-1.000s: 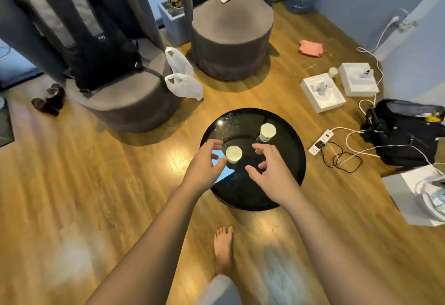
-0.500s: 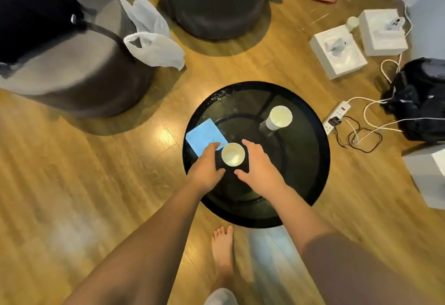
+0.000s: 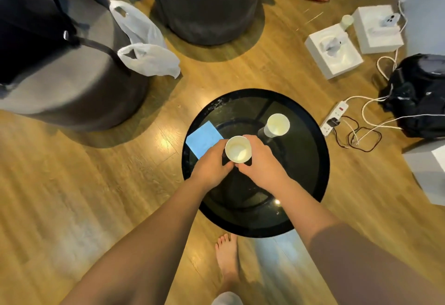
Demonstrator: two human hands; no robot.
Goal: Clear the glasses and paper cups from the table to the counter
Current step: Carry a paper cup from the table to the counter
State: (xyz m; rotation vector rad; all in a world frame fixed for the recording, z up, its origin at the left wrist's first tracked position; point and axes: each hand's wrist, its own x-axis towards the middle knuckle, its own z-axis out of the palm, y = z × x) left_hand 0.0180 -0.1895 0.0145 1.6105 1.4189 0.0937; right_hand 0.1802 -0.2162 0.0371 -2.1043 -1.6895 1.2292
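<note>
I am gripping the near paper cup between my left hand and right hand, above the black glass table. The second paper cup is standing just beyond, untouched. Risks: I am squeezing thin walls, which could buckle; my right knuckles are passing near the second cup and could topple it.

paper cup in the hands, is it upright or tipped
Upright. The paper cup shows its round open mouth straight up at the camera, with the left hand and right hand closed around its sides above the black table.
</note>
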